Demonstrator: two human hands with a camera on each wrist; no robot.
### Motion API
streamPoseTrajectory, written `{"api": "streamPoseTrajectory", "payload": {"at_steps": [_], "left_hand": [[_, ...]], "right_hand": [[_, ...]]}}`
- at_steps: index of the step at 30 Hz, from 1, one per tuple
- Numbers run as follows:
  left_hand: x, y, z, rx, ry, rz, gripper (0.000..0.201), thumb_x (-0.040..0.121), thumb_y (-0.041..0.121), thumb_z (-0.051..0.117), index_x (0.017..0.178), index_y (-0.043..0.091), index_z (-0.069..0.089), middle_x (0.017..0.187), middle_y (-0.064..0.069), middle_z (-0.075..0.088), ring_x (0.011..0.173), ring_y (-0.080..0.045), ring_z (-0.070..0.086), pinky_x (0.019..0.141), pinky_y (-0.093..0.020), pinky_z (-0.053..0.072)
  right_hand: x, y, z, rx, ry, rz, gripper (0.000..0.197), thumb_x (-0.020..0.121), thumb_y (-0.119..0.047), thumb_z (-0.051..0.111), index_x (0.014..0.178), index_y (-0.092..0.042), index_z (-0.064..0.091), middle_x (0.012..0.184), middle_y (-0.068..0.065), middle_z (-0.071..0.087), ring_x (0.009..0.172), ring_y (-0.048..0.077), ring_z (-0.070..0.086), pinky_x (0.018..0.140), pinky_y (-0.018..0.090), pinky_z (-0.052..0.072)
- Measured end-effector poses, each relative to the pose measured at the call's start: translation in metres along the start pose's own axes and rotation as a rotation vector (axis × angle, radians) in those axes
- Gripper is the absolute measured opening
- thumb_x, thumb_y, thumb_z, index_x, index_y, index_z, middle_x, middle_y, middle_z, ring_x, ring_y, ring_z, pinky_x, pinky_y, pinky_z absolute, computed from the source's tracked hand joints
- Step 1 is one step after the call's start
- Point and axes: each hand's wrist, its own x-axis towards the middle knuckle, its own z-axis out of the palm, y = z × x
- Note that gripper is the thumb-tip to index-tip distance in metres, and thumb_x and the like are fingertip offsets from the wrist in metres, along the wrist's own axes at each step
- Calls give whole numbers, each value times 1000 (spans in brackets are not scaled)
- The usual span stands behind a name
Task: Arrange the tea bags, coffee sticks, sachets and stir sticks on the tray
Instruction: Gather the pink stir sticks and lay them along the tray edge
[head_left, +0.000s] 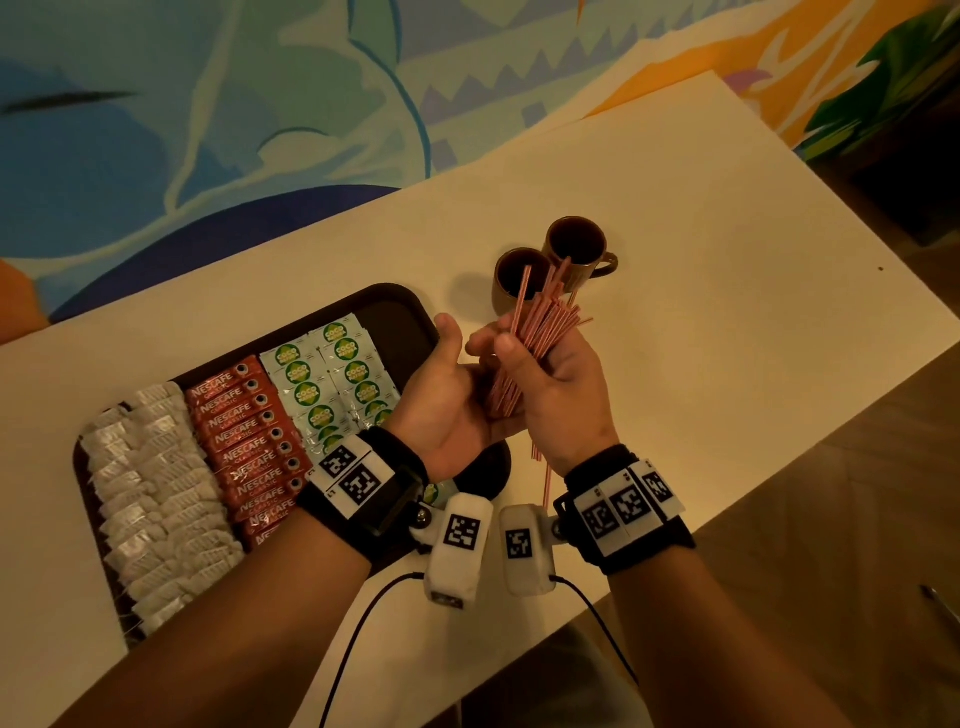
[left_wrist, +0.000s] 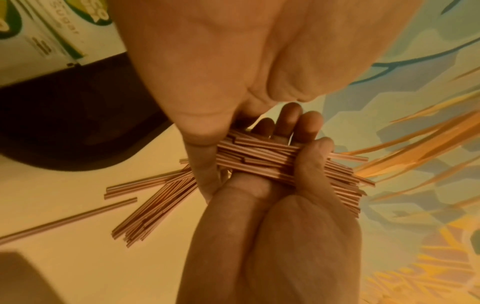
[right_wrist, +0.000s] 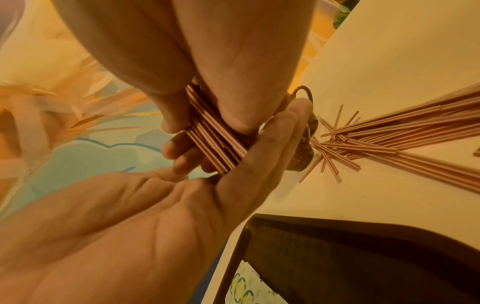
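My right hand (head_left: 519, 364) grips a thick bundle of red-and-white stir sticks (head_left: 540, 322), held upright above the table just right of the tray. My left hand (head_left: 447, 400) is open beside it, palm against the bundle's lower end (left_wrist: 257, 158) and thumb straight up. The dark brown tray (head_left: 400, 322) holds a row of white tea bags (head_left: 150, 493) at the left, red coffee sticks (head_left: 244, 441) in the middle and green-and-white sugar sachets (head_left: 337, 379) beside them. Its right end is bare. A few loose stir sticks (head_left: 540, 467) lie on the table under my right hand.
Two brown cups (head_left: 522, 275) (head_left: 576, 244) stand on the white table (head_left: 727, 312) just behind the bundle. More loose sticks (right_wrist: 389, 139) fan out on the table near the cups. The table's front edge runs diagonally close to my right wrist.
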Motion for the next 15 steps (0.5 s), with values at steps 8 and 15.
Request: {"api": "streamPoseTrajectory", "payload": {"at_steps": [8,15], "left_hand": [[-7,1,-6,-1,75,1,93,94,79,16,140,10,57,133,-16,67,125,-27,64,99,-44,56],[-8,1,-13,-60,41,-18,106,90,84,22,147,-4,42,154,-31,37,129,-32,61,88,-44,60]], "right_hand": [[0,14,7,68,-93,46,21,100,-11,56,121,-12,58,92,12,66,87,35,65,95,70,49],[-2,15,13,-158,-173,5,15,107,-20,49,95,-15,57,80,5,61,79,28,64,82,54,56]]}}
